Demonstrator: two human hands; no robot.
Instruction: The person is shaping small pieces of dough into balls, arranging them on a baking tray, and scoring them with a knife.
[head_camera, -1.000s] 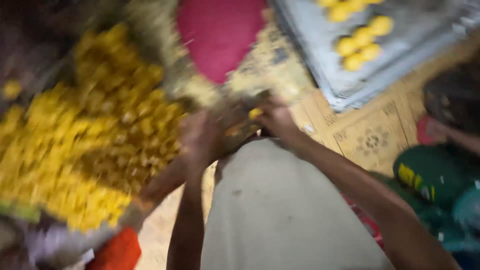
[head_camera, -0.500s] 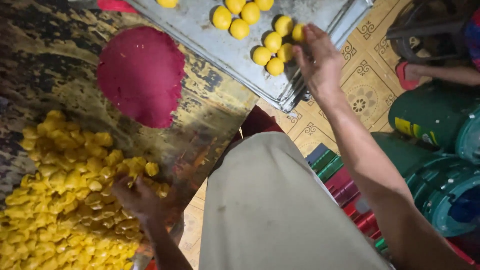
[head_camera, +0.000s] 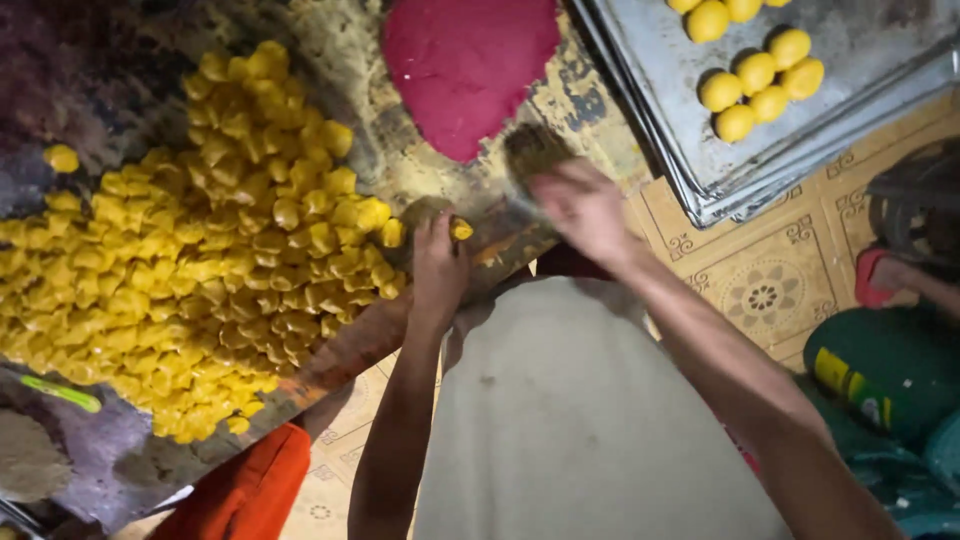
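A big heap of small yellow dough pieces (head_camera: 190, 260) covers the left half of a worn wooden board (head_camera: 560, 90). My left hand (head_camera: 437, 268) rests at the heap's right edge, fingers closed on one yellow dough piece (head_camera: 460, 229). My right hand (head_camera: 578, 205) hovers blurred over the board's near edge, just below a flat mound of dark red dough (head_camera: 466, 62); I cannot tell whether it holds anything. A metal tray (head_camera: 880, 70) at the upper right carries several round yellow balls (head_camera: 757, 85).
Patterned floor tiles (head_camera: 765, 295) lie beyond the board's edge. Green drums (head_camera: 885, 375) stand at the right. Another person's hand and red item (head_camera: 885, 280) show at the right edge. An orange cloth (head_camera: 245, 490) and a green-handled tool (head_camera: 60, 392) sit at the lower left.
My right hand has come back from the tray to the board's near edge. My left hand has moved up from the heap's lower part to its right edge.
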